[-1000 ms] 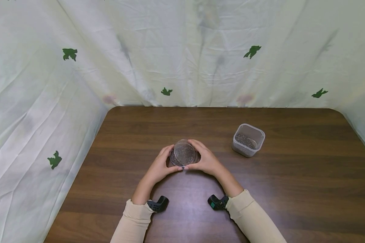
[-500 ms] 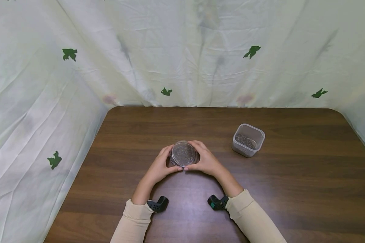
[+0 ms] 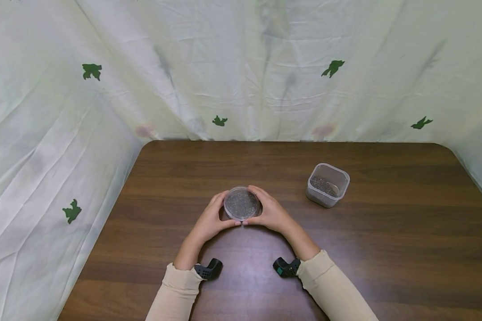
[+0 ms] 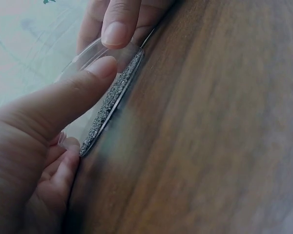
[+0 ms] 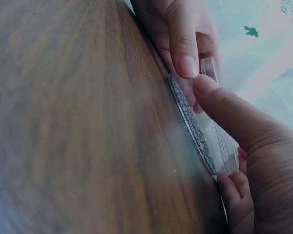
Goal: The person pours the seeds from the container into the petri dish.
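Observation:
A round, clear petri dish (image 3: 241, 203) with dark grey granules in it sits on the table. Its clear lid (image 5: 229, 158) lies over it, lined up with the dish as the head view shows. My left hand (image 3: 209, 221) curves round the left side, thumb at the near edge. Round the right side curves my right hand (image 3: 273, 214), its thumb close to the left one. Both hands hold the rim between thumbs and fingers. Whether the lid is fully seated cannot be told, as fingers hide parts of the edge.
To the right, farther back, stands a clear square plastic tub (image 3: 327, 185) with grey granules and a small round-edged piece inside. The brown wooden table (image 3: 405, 240) meets a pale curtain (image 3: 241, 71) with green bird-like shapes at its back and sides.
The lid sat off-centre and tilted over the dish a second ago. It has shifted slightly left and nearer and now lines up with the dish. Both hands have barely moved.

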`<state>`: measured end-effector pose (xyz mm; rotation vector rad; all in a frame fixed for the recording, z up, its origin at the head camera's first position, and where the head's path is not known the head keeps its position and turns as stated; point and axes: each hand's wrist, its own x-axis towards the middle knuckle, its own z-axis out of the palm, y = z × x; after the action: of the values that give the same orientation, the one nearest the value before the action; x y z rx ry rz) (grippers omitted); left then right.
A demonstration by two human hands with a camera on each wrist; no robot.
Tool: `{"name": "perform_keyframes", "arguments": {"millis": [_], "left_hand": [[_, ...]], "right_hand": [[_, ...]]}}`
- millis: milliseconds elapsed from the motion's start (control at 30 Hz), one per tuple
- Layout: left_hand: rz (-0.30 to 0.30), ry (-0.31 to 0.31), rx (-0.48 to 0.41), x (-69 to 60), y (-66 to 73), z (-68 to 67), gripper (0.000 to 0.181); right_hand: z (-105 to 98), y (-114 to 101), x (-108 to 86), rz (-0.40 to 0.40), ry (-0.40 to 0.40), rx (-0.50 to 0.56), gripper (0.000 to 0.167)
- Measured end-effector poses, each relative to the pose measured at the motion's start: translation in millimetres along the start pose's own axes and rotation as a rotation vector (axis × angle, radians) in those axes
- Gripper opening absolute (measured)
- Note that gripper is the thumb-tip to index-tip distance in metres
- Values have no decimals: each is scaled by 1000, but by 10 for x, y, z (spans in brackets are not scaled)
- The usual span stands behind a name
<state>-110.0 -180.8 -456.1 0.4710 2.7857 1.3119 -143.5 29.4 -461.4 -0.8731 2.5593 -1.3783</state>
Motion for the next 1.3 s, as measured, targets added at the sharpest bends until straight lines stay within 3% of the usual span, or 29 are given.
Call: {"name": "perform_keyframes", "arguments": {"millis": [933,1300], "left_hand": [[-35,-24,-57,11,-14,-22,93],[59,20,-66,-7,-42,-2,91]], "right_hand": [[7,-15,3,-46,-29,-16,93],[22,2,-2,-55,-26,-27,92]]}}
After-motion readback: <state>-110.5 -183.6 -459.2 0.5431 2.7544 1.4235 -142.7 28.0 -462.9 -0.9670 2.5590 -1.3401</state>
